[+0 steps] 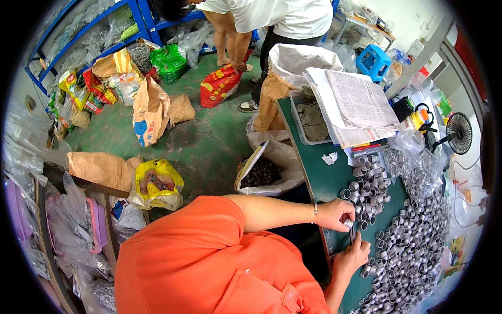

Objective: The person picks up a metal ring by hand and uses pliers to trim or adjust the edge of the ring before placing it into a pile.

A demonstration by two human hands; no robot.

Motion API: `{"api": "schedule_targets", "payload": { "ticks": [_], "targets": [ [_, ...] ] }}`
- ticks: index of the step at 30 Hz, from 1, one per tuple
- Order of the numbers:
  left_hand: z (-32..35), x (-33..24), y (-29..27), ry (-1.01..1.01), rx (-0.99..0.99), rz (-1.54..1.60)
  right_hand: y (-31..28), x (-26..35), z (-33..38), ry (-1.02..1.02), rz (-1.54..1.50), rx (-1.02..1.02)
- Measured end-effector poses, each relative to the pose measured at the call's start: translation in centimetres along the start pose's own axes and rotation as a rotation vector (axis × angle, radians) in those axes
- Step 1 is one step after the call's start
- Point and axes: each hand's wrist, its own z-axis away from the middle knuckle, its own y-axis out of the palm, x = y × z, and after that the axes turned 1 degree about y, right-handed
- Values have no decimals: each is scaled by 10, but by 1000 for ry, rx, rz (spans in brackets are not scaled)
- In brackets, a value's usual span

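Above the near edge of a green worktable, my left hand pinches a small grey metal ring between thumb and fingers. My right hand is closed around a slim dark tool, its tip at or close to the ring; the tool's exact kind is too small to make out. Just beyond my left hand lies a cluster of similar grey rings. A much larger heap of rings spreads to the right of my right hand, with a few strays between.
Newspapers lie by a clear bin on the table's far part. A small black fan stands right. An open sack of dark parts sits beside the table. Further off, a person bends over a red bag.
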Motion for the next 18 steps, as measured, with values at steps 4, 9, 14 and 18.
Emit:
{"api": "schedule_targets", "payload": {
  "ticks": [4,9,14,18],
  "targets": [
    [1,-2,-1,10,-6,-29,1,-4,-2,-13,-170,91],
    [1,-1,0,57,-14,-43,-1,-5,-1,-8,-200,128],
    [2,-2,2,77,-21,-61,0,-6,2,7,-45,100],
    [2,-5,0,35,7,-31,2,-2,3,18,15,57]
  ]
}}
